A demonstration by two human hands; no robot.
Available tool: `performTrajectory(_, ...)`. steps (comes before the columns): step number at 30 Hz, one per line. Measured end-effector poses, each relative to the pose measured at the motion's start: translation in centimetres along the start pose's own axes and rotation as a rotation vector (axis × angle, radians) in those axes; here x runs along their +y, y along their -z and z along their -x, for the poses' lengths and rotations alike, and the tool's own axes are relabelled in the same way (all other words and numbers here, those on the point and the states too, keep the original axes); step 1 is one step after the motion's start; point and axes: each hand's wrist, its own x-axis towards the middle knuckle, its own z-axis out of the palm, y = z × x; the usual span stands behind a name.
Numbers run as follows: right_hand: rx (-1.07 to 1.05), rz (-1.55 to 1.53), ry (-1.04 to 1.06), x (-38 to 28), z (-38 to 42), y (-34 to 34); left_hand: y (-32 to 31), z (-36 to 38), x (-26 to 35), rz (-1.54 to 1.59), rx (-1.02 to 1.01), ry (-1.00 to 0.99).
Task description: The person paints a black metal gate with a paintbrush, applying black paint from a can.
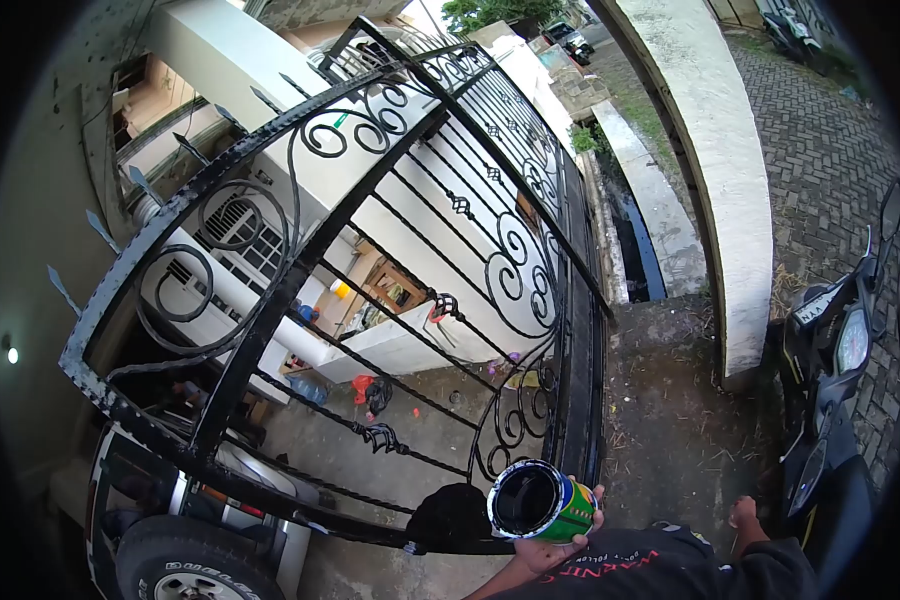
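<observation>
My left hand (pixel 560 548) is wrapped round a paint can (pixel 530 500) with a green and yellow label. The can is open at the top, holds black paint, and has smears on its rim. Close beside it stands a wrought-iron gate (pixel 345 210), mostly glossy black, with twisted bars and scrolls. The gate's arched top edge (pixel 120 290) looks greyer and patchy. At the lower right, my right hand (pixel 742 513) hangs low by my side with its fingers curled, and anything inside it is hidden. A dark rounded shape (pixel 455 515) lies left of the can.
A motorcycle (pixel 830 370) stands at the right, near a white pillar (pixel 720 180). Behind the gate are a vehicle with a spare tyre (pixel 190 560), a red bag (pixel 361 388) and a water jug (pixel 307 388). A drainage channel (pixel 632 240) runs beyond the gate.
</observation>
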Motion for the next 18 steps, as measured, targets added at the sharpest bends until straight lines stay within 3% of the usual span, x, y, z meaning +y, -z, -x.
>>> performTrajectory(6,0.059,0.149,0.119,4.8,-2.1,-2.6,0.2,-0.5,-0.2,0.011,0.029,0.040)
performTrajectory(9,-0.004,0.265,0.134,5.0,-1.4,-0.9,0.4,-0.5,-0.5,0.011,0.004,0.040)
performTrajectory(17,0.133,0.224,0.150,4.6,-1.0,3.3,1.2,-0.8,-0.7,0.052,-0.053,0.067)
performTrajectory(18,0.137,0.107,0.072,4.9,-0.9,3.7,1.6,-0.7,-0.7,0.072,-0.072,0.050)
